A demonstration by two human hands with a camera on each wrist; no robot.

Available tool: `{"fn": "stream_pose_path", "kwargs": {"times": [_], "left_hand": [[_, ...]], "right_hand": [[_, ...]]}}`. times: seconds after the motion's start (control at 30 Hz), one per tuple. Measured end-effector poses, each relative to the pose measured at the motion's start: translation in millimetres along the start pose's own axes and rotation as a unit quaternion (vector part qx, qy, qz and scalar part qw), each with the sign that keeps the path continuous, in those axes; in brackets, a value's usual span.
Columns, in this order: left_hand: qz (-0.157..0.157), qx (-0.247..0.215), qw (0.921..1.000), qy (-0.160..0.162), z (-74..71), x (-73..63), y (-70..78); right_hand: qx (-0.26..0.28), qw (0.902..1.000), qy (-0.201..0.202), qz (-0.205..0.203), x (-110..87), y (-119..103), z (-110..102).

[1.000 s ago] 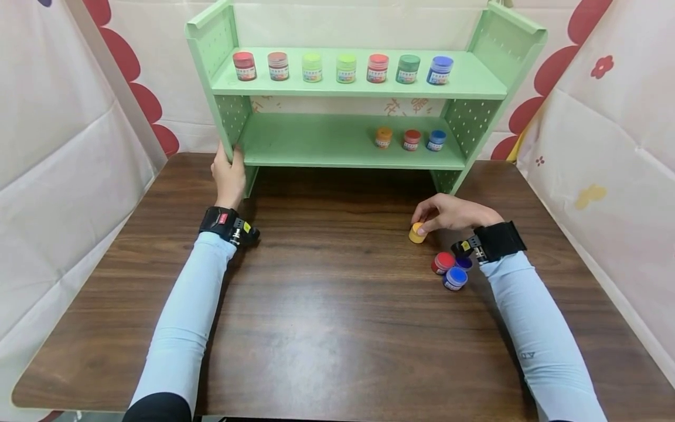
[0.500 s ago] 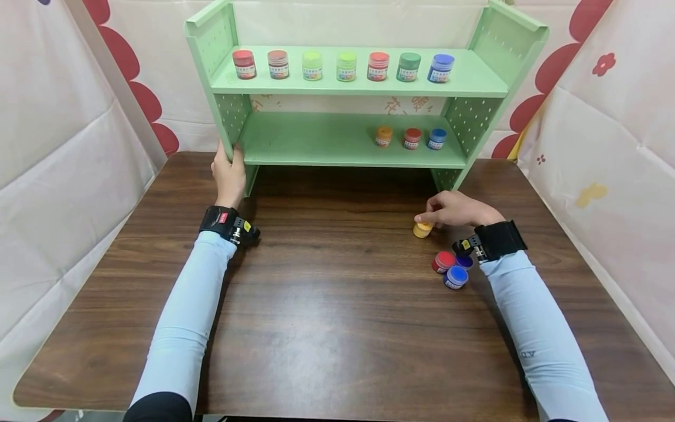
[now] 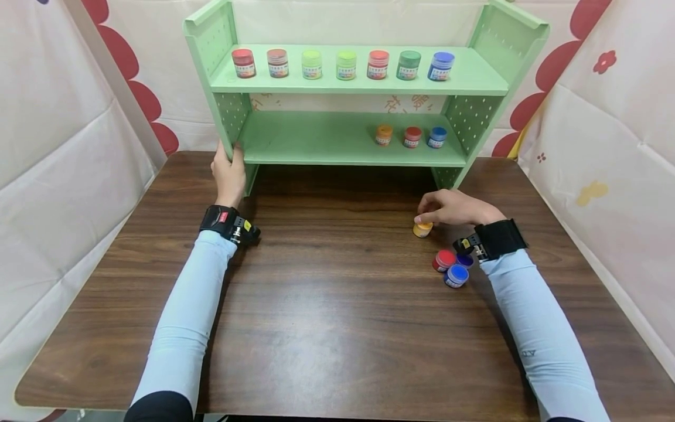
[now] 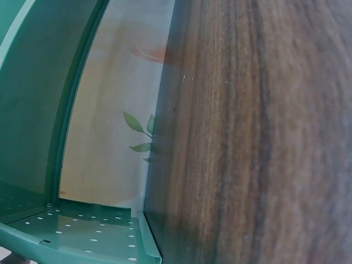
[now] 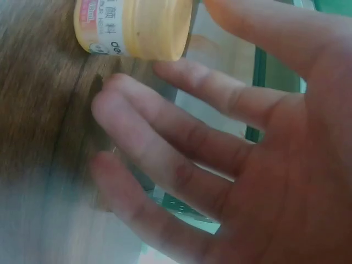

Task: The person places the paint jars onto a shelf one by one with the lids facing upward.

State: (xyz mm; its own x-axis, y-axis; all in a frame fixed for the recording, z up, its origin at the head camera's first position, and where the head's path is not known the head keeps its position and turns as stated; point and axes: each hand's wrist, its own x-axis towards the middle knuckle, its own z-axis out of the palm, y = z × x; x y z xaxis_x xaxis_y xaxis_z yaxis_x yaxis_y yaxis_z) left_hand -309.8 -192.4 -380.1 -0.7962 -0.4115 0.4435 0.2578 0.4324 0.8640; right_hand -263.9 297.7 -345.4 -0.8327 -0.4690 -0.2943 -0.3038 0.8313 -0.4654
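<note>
My right hand (image 3: 450, 208) pinches a small yellow paint jar (image 3: 422, 229) at its lid, between thumb and index finger, low over the table. In the right wrist view the printed label of this yellow jar (image 5: 132, 27) shows, with the other fingers (image 5: 148, 148) spread loosely below it. My left hand (image 3: 229, 176) grips the lower left side panel of a pale green shelf (image 3: 337, 138). Close to my right wrist a red jar (image 3: 444, 260), a blue jar (image 3: 456, 275) and a dark blue jar (image 3: 464, 261) stand clustered on the table, the last partly hidden.
Several jars, among them a green jar (image 3: 408, 65), line the upper tier. On the lower tier an orange jar (image 3: 384, 135), a red-lidded jar (image 3: 412, 137) and a blue-lidded jar (image 3: 437, 137) stand at the right. A patterned curtain (image 3: 606, 117) flanks the wooden table (image 3: 316, 328).
The yellow jar has shifted slightly right and back, and my right fingers have moved round to its lid. My left hand keeps its hold on the shelf.
</note>
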Motion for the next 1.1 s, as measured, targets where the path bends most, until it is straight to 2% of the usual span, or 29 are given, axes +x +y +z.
{"fn": "stream_pose_path", "kwargs": {"times": [0.2,0.6,0.77,0.93,1.1], "left_hand": [[0.001,0.0,1.0,-0.001,1.5,1.1,0.1],[0.0,-0.007,1.0,-0.001,0.7,2.2,-0.3],[0.0,-0.004,1.0,-0.001,0.0,1.5,-1.6],[0.0,0.003,1.0,-0.001,-0.2,1.1,-3.6],[0.003,0.006,1.0,-0.001,0.7,1.3,-3.9]], "right_hand": [[-0.002,0.9999,-0.013,-0.004,-1.3,0.9,0.0],[-0.007,0.9999,-0.003,0.014,-2.2,-1.8,-1.8],[-0.007,0.9999,-0.005,-0.013,-3.3,-2.5,-3.2],[0.003,0.9985,-0.027,-0.048,-5.6,-3.1,-4.4],[-0.003,0.9991,-0.024,-0.036,-6.6,-4.7,-3.0]]}}
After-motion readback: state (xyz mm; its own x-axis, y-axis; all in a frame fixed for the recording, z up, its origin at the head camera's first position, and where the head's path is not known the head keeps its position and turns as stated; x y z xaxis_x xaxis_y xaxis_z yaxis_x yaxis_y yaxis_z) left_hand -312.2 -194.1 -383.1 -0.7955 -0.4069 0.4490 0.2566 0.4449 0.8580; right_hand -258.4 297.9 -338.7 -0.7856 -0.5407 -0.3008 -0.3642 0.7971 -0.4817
